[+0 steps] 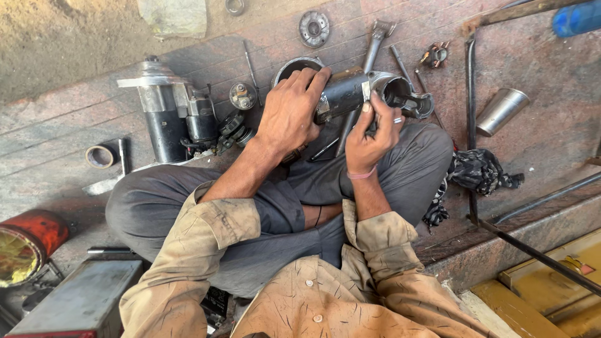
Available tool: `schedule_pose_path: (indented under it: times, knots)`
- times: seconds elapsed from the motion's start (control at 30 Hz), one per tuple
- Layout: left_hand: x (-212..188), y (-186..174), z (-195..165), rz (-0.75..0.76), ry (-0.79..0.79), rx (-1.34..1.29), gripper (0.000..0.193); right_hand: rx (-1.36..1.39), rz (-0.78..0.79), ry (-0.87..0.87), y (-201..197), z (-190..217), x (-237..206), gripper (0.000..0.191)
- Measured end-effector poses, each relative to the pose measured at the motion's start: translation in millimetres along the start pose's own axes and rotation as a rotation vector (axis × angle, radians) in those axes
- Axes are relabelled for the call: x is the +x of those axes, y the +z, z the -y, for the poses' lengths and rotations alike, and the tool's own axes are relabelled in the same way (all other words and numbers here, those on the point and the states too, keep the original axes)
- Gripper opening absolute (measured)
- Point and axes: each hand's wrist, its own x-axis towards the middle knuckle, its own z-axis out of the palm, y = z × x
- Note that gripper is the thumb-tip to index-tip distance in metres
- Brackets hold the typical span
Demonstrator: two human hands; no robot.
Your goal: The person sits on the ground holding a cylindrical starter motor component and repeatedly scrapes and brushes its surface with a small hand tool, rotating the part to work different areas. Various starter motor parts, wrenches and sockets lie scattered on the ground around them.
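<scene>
While our left hand grips the dark motor tube lying sideways, our right hand pinches its open end on the right.

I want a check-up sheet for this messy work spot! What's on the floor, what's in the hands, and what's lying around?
Surface: worn brick floor, dusty.
Job's things: dark motor housing, held above the lap.
Clutter: second starter motor, round metal plate, tape roll, steel cup, long rods, patterned rag.
Hands: left hand wraps the housing; right hand pinches its open end.
Cables: nothing seen.
Surroundings: red can, grey metal box, yellow casing.
</scene>
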Motion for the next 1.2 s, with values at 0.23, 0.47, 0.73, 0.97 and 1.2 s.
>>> schedule_pose_path:
  times: [0.23, 0.47, 0.73, 0.97, 1.2]
  knots:
    - [1, -6, -2, 0.021, -0.013, -0.015, 0.091, 0.049, 0.13, -0.131, 5, 15, -13, 0.018]
    - [2, -8, -6, -0.035, -0.03, -0.098, 0.091, -0.033, 0.001, -0.034, -1, -4, 2, 0.018]
    - [1, -5, -5, 0.001, -0.045, -0.049, 0.078, 0.014, 0.093, -0.112, 6, 1, -14, 0.016]
    - [2, -5, -5, -0.038, 0.007, -0.083, 0.082, -0.026, -0.016, 0.057, -1, -4, -5, 0.019]
    - [2, -7, -3, 0.005, -0.042, -0.057, 0.081, -0.045, 0.086, -0.125, 2, 4, -9, 0.021]
